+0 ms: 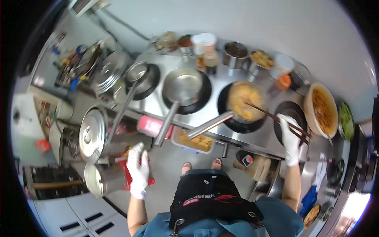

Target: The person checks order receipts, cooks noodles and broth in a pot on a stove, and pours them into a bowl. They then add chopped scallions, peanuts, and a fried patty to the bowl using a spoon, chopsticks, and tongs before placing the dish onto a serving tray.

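My right hand (290, 138), in a white glove, is closed around a pair of long dark chopsticks (266, 112). Their tips reach into a long-handled saucepan (213, 124) on the right-hand burner, where yellowish chunks of food (244, 100) sit in liquid. To the left, my gloved left hand (138, 166) hangs in the air off the counter's front, its fingers loosely bent and slightly apart with nothing visible in them. A red object (128, 173) shows behind it, on a lower level. Nearest on the counter side is a pink packet (154, 126).
Another saucepan (182, 87) and a strainer (137, 72) in a pot occupy the other burners. A tub of yellow pieces (196, 141) sticks out at the front edge. Seasoning containers (235, 55) line the wall. A large bowl of orange-brown food (321, 106) stands right; lidded pots (92, 134) stand left.
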A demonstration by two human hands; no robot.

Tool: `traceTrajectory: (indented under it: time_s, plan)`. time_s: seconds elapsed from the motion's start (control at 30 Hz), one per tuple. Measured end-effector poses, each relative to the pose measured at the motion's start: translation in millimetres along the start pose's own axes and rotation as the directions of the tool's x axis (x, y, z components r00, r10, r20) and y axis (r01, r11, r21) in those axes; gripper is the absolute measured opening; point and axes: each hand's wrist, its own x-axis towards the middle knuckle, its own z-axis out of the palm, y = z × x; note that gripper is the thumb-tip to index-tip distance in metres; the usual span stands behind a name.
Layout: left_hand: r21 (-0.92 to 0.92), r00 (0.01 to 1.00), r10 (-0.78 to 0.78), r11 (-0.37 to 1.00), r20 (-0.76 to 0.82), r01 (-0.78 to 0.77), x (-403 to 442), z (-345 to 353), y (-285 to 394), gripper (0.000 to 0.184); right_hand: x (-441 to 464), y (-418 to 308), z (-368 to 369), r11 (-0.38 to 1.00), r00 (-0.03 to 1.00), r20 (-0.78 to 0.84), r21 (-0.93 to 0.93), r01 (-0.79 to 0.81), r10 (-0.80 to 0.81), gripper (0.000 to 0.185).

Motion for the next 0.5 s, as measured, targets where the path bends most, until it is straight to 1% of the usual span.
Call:
traceTrajectory:
  time_s: [0.03,0.07,0.1,0.17,0.2,0.23,0.3,0.33,0.37,0.4,0.43,0.47,0.5]
  plan:
    - [0.008,0.998,-0.024,1.000,-0.060,0.025,15.3,-14.5,-7.7,0.026,0.5,-7.4,-6.3,0.999,0.999,-0.003,0.020,-0.044,0.044,0.011]
    - [0.092,0.994,-0.035,0.995,-0.105,0.045,31.1,-28.5,-19.4,0.027,-0.1,-22.7,-14.5,0.998,0.998,-0.033,0.000,-0.060,0.060,0.012]
    - [0.160,0.990,-0.034,0.985,-0.134,0.056,42.9,-42.6,-33.9,0.027,-0.7,-29.5,-20.3,0.984,0.993,0.005,0.131,-0.118,0.118,0.013]
    - [0.278,0.985,-0.087,0.952,-0.152,0.127,65.6,-67.4,-70.4,0.028,-1.6,-40.7,-19.2,0.972,0.977,0.050,0.099,-0.213,0.209,0.012]
    - [0.318,0.985,-0.002,0.946,-0.175,0.058,77.4,-78.6,-92.4,0.027,-4.3,-47.8,-18.9,0.983,0.985,-0.001,0.062,-0.170,0.171,0.012]
    - [0.351,0.976,0.089,0.936,-0.200,-0.013,86.8,-86.9,-113.7,0.027,-10.2,-57.1,-20.0,0.979,0.980,-0.068,0.104,-0.177,0.185,0.012]
    - [0.235,0.977,-0.020,0.970,-0.210,0.070,99.0,-104.2,-147.2,0.025,-21.7,-75.8,-14.5,0.986,0.967,-0.205,0.092,-0.138,0.154,0.012]
    - [-0.084,0.950,-0.216,0.976,-0.227,0.202,104.3,-107.2,-160.9,0.024,-28.7,-80.0,-4.1,0.994,0.962,-0.265,0.099,-0.042,0.068,0.012]
    - [-0.385,0.896,-0.407,0.867,-0.179,0.317,110.3,-111.1,-172.7,0.023,-34.3,-82.6,8.8,1.000,0.967,-0.255,0.013,0.022,-0.018,0.013]
    - [-0.422,0.868,-0.480,0.818,-0.125,0.391,117.8,-116.4,-184.0,0.026,-40.4,-84.7,29.1,0.997,0.966,-0.247,-0.012,0.073,-0.074,0.015]
    - [-0.326,0.890,-0.439,0.864,-0.118,0.383,128.0,-119.2,-186.5,0.029,-46.2,-85.7,53.5,0.992,0.964,-0.235,-0.032,0.123,-0.128,0.017]
    - [-0.279,0.895,-0.442,0.868,-0.058,0.411,136.3,-121.1,-208.7,0.031,-49.2,-84.5,77.7,0.954,0.965,-0.138,-0.234,0.188,-0.224,0.021]
    - [-0.229,0.894,-0.448,0.870,0.003,0.437,143.0,-122.4,-230.6,0.033,-51.4,-77.6,101.2,0.870,0.955,-0.019,-0.419,0.260,-0.294,0.024]
